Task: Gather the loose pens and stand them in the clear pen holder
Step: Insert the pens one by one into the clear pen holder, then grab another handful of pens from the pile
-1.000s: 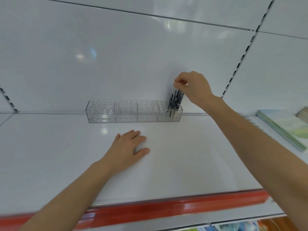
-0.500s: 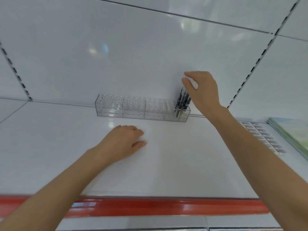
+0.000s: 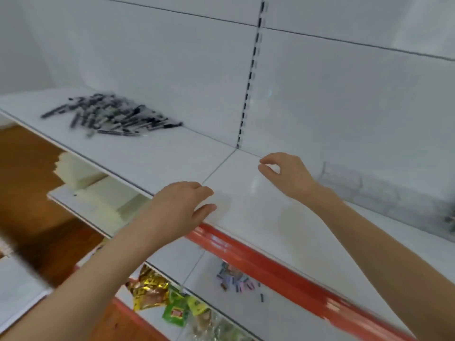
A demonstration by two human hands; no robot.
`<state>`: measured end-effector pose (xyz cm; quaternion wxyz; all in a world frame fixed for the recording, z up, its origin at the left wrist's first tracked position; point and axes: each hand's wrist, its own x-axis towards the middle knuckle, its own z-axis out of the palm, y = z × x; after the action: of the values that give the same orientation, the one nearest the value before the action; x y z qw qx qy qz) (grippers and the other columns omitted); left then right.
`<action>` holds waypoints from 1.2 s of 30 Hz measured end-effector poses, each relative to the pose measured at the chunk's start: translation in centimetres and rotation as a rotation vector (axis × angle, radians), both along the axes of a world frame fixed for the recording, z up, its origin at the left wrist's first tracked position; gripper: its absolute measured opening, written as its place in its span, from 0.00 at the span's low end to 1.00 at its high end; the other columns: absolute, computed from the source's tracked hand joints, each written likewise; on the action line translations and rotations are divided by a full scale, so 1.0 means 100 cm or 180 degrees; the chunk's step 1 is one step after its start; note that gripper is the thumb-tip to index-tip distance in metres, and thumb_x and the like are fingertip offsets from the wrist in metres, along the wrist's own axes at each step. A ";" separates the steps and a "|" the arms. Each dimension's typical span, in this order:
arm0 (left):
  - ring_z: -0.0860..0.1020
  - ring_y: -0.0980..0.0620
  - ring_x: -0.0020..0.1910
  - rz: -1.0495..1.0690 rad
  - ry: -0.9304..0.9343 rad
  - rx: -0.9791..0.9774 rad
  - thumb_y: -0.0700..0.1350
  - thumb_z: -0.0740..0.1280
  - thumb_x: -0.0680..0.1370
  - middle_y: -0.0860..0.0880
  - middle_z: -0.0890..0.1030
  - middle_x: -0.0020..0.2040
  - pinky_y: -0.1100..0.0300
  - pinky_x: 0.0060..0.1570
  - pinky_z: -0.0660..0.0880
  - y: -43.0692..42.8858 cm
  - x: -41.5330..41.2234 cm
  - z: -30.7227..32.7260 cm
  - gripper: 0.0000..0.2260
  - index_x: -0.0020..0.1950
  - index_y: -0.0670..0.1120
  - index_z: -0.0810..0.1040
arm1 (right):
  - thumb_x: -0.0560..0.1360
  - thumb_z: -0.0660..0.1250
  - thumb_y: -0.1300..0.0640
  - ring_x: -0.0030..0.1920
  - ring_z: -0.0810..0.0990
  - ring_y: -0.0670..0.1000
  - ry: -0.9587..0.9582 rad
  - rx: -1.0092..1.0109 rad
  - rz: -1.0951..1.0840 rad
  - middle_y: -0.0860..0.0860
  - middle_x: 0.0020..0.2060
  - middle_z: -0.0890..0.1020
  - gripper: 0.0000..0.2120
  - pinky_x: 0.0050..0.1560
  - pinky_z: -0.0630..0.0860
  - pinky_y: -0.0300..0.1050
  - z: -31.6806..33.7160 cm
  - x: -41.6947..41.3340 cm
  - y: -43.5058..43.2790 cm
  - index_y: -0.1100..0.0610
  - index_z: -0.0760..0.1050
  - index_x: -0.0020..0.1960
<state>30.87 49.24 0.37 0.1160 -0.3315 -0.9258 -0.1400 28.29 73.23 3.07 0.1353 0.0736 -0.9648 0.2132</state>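
White metal shelf (image 3: 152, 156): loose black pens (image 3: 115, 116) piled left, clear plastic pen holder (image 3: 344, 180) at right. Our left hand (image 3: 177, 207) and right hand (image 3: 285, 175) hover loosely curled, empty.

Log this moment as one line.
left hand: empty, at shelf front edge | right hand: empty, over shelf | loose pens: piled left | clear pen holder: right, by back panel

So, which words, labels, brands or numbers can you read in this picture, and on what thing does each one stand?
No text can be read in this picture.
On the gold packet: dark print, too blurred to read.
On the green packet: a red label, too blurred to read.
On the pens: any marking is too small to tell.
On the red shelf strip: no text shows.
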 end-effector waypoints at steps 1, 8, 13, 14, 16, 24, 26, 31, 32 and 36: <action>0.80 0.44 0.49 0.0148 0.0050 0.0091 0.60 0.53 0.75 0.45 0.82 0.50 0.53 0.47 0.76 -0.031 -0.005 0.000 0.25 0.58 0.45 0.78 | 0.77 0.62 0.55 0.60 0.76 0.52 0.0003 -0.0010 0.0101 0.54 0.57 0.80 0.13 0.60 0.64 0.36 -0.001 -0.012 -0.029 0.60 0.77 0.57; 0.78 0.47 0.56 0.0798 0.0183 0.0143 0.52 0.59 0.79 0.47 0.80 0.58 0.56 0.52 0.74 -0.226 -0.044 0.003 0.16 0.62 0.46 0.76 | 0.77 0.62 0.55 0.55 0.77 0.53 -0.0034 -0.0147 0.0566 0.55 0.54 0.81 0.12 0.58 0.69 0.42 -0.008 -0.080 -0.215 0.61 0.77 0.56; 0.78 0.47 0.54 0.1148 0.0022 0.0324 0.51 0.60 0.78 0.47 0.78 0.59 0.55 0.52 0.75 -0.307 -0.084 0.002 0.17 0.64 0.47 0.74 | 0.77 0.61 0.55 0.53 0.77 0.54 -0.0228 -0.0024 0.0752 0.55 0.52 0.81 0.12 0.57 0.72 0.45 -0.010 -0.117 -0.304 0.61 0.77 0.56; 0.78 0.48 0.54 0.1206 -0.0017 0.0340 0.51 0.60 0.78 0.47 0.78 0.60 0.57 0.51 0.74 -0.319 -0.096 0.001 0.17 0.65 0.47 0.73 | 0.77 0.61 0.55 0.52 0.78 0.54 -0.0258 0.0019 0.0784 0.56 0.51 0.81 0.12 0.56 0.72 0.46 -0.010 -0.126 -0.319 0.61 0.77 0.55; 0.77 0.49 0.55 0.1286 -0.0060 0.0376 0.51 0.60 0.79 0.48 0.77 0.61 0.60 0.52 0.72 -0.340 -0.122 -0.002 0.17 0.66 0.47 0.72 | 0.78 0.60 0.55 0.51 0.78 0.56 -0.0312 0.0117 0.0826 0.57 0.49 0.81 0.13 0.55 0.73 0.50 -0.011 -0.148 -0.347 0.63 0.77 0.53; 0.75 0.45 0.54 0.1455 -0.0417 0.0505 0.50 0.59 0.79 0.42 0.73 0.61 0.57 0.52 0.70 -0.383 -0.264 -0.006 0.18 0.66 0.42 0.70 | 0.78 0.58 0.51 0.37 0.76 0.56 -0.0490 0.0358 0.0496 0.57 0.35 0.77 0.16 0.42 0.74 0.50 -0.014 -0.252 -0.415 0.64 0.71 0.40; 0.73 0.42 0.57 0.1485 -0.0609 0.0478 0.50 0.60 0.79 0.40 0.73 0.61 0.55 0.55 0.68 -0.386 -0.303 -0.008 0.18 0.65 0.40 0.69 | 0.77 0.59 0.50 0.31 0.68 0.51 -0.0488 0.0433 0.0391 0.52 0.29 0.69 0.17 0.34 0.66 0.46 -0.013 -0.273 -0.423 0.59 0.64 0.35; 0.72 0.41 0.56 0.1342 -0.0766 0.0576 0.51 0.61 0.78 0.36 0.73 0.60 0.53 0.54 0.68 -0.387 -0.388 -0.005 0.20 0.60 0.35 0.71 | 0.76 0.59 0.43 0.30 0.65 0.49 -0.0672 0.0558 0.0134 0.49 0.30 0.67 0.18 0.29 0.62 0.42 -0.014 -0.304 -0.441 0.55 0.62 0.35; 0.72 0.43 0.54 0.1287 -0.0851 0.0603 0.52 0.61 0.78 0.36 0.74 0.60 0.53 0.53 0.68 -0.384 -0.402 -0.004 0.21 0.60 0.35 0.71 | 0.75 0.60 0.42 0.31 0.67 0.49 -0.0753 0.0640 0.0069 0.50 0.32 0.69 0.18 0.30 0.64 0.42 -0.014 -0.307 -0.446 0.56 0.66 0.38; 0.72 0.43 0.45 0.1004 -0.1079 0.0498 0.57 0.63 0.76 0.38 0.75 0.46 0.56 0.37 0.65 -0.363 -0.447 0.004 0.19 0.45 0.40 0.68 | 0.72 0.63 0.38 0.32 0.68 0.49 -0.0983 0.0911 -0.0316 0.49 0.32 0.68 0.22 0.30 0.65 0.43 -0.014 -0.317 -0.465 0.59 0.68 0.44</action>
<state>-13.84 12.92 0.76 0.0048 -0.1446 -0.9586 -0.2451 -3.41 26.72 1.64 -0.0156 0.0109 -0.9969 0.0758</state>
